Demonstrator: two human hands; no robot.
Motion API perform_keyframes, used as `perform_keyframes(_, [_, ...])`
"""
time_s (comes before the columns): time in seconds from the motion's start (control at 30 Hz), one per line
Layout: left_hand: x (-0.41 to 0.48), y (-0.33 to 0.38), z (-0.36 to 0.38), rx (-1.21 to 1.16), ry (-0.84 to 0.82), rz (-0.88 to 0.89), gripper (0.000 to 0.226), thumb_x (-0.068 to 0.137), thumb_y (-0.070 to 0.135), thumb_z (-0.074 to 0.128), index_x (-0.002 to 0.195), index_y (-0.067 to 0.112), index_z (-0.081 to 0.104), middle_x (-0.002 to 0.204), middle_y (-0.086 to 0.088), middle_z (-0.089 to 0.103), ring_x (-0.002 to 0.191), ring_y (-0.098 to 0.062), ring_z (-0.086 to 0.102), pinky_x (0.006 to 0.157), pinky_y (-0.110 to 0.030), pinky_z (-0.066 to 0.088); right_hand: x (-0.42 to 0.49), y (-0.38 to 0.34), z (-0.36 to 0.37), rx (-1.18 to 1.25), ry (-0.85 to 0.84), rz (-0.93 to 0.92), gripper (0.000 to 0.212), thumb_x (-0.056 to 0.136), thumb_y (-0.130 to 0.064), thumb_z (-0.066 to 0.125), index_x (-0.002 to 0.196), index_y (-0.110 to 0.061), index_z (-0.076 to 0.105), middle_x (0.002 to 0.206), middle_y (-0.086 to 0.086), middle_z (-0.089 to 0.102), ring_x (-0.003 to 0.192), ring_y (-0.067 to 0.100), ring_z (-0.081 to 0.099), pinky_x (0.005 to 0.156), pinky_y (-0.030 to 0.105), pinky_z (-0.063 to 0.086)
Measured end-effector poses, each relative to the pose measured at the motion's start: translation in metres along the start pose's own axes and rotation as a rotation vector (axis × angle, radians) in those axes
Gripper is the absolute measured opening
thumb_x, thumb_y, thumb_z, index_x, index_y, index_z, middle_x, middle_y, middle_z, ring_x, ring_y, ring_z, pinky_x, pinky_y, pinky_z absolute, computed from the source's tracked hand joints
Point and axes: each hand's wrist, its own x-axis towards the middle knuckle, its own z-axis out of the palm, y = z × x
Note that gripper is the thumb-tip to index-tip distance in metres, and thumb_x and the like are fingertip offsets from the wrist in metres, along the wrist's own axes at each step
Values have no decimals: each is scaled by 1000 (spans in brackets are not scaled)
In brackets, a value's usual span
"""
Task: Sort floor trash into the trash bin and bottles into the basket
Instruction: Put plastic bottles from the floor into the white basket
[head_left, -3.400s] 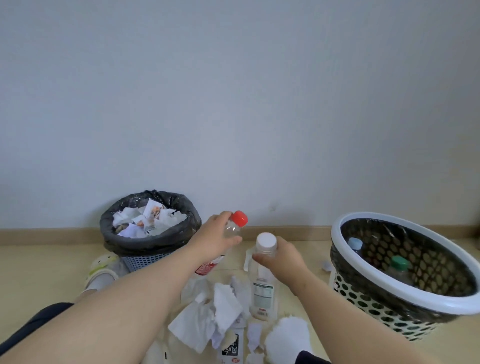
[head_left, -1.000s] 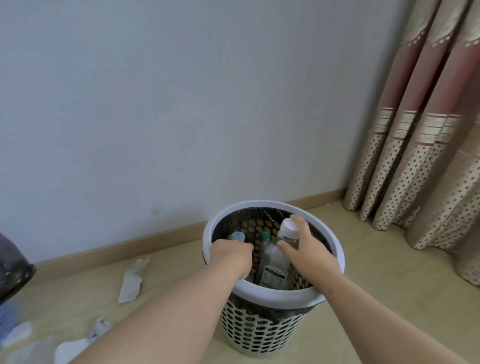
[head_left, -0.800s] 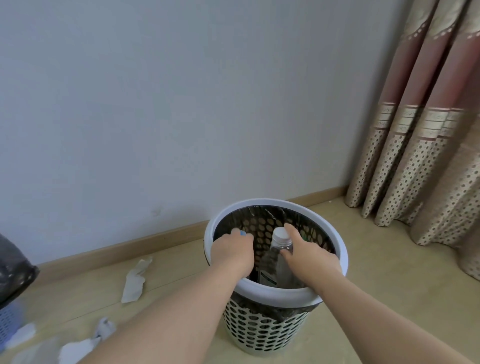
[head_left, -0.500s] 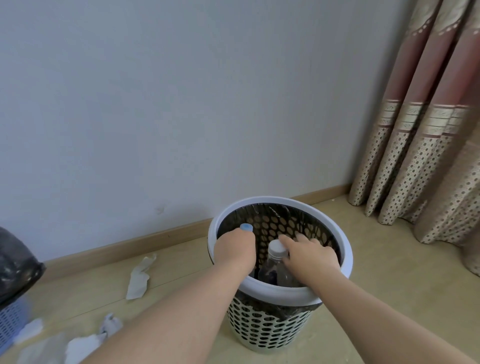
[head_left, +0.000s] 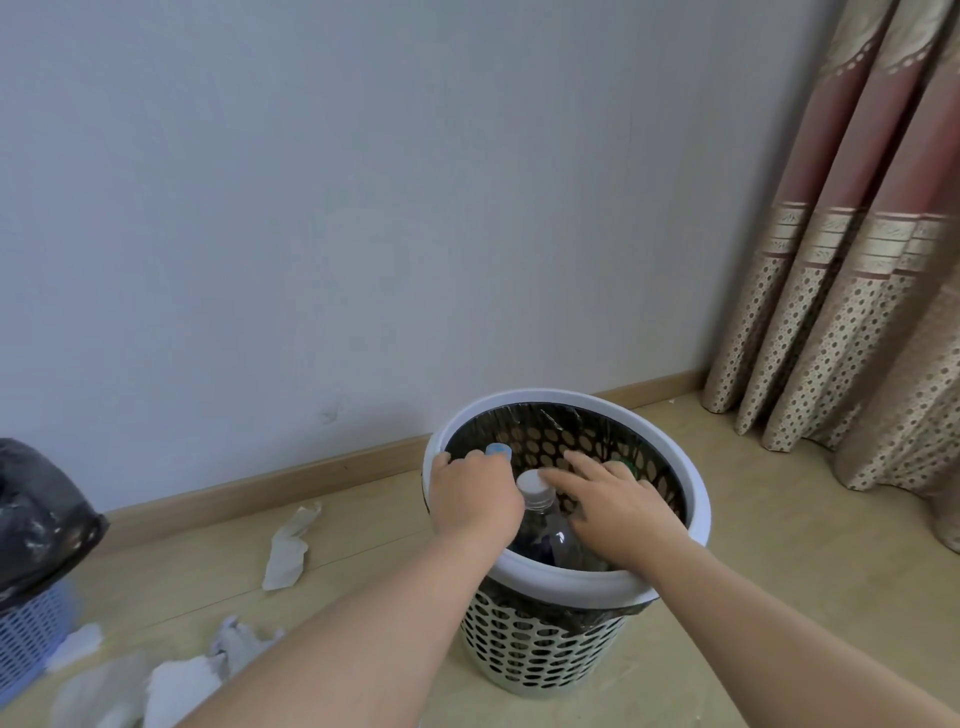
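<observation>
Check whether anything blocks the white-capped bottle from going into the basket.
Nothing visible does. The white-capped bottle already sits inside the basket, below its rim, between the left hand and the right hand.

The left hand (head_left: 475, 496) curls knuckles-up, its grasp hidden; the right hand (head_left: 618, 501) spreads straight fingers (head_left: 582, 464), palm down.

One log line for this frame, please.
phase: bottles into basket | left hand: curled inside basket, grasp hidden | right hand: open above white-capped bottle | paper scraps: not yet binned
</observation>
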Motion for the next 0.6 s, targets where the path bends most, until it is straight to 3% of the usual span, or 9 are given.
perform_keyframes(0.1, [5, -4, -6, -58, -87, -10, 26, 92, 12, 37, 94, 13, 63, 83, 1, 61, 87, -19, 54, 114, -34, 23, 4, 1, 3, -40, -39, 36, 59, 96, -20, 36, 145, -47, 16, 151, -10, 30, 134, 22, 30, 109, 45, 30])
perform_keyframes(0.2, [18, -21, -15, -156, -264, 119, 36, 93, 11, 35, 102, 11, 70, 108, -2, 68, 107, -21, 55, 107, -33, 33, 6, 3, -1, -12, -90, 127, 62, 94, -16, 34, 144, -49, 18, 141, -1, 44, 128, 24, 36, 108, 45, 29])
perform_keyframes(0.3, [18, -32, -12, 79, -334, 270, 37, 93, 14, 31, 91, 16, 68, 101, 2, 66, 109, -18, 51, 116, -37, 13, 4, 0, -3, 31, -106, 151, 60, 94, -17, 33, 143, -50, 21, 127, 4, 55, 116, 23, 49, 104, 41, 33])
perform_keyframes(0.4, [17, -31, -3, 153, -303, 275, 41, 93, 16, 30, 106, 22, 68, 109, 4, 64, 117, -18, 45, 116, -39, 5, 3, -3, -2, 1, -60, 171, 55, 94, -17, 34, 142, -43, 28, 121, 1, 60, 109, 23, 54, 100, 40, 36])
perform_keyframes(0.53, [16, -35, -2, -102, -247, 247, 37, 95, 16, 36, 119, 29, 62, 131, 8, 55, 137, -16, 28, 119, -40, 5, 2, -2, 1, -19, 133, 150, 37, 95, -24, 36, 130, -31, 46, 116, -1, 60, 108, 22, 51, 93, 38, 41])
perform_keyframes(0.6, [12, -40, -6, -338, -227, 204, 34, 95, 13, 42, 119, 28, 62, 135, 7, 51, 139, -16, 29, 118, -36, 15, -1, -1, 1, 82, 300, 169, 36, 94, -24, 38, 128, -26, 50, 105, -2, 62, 99, 20, 53, 85, 34, 46])
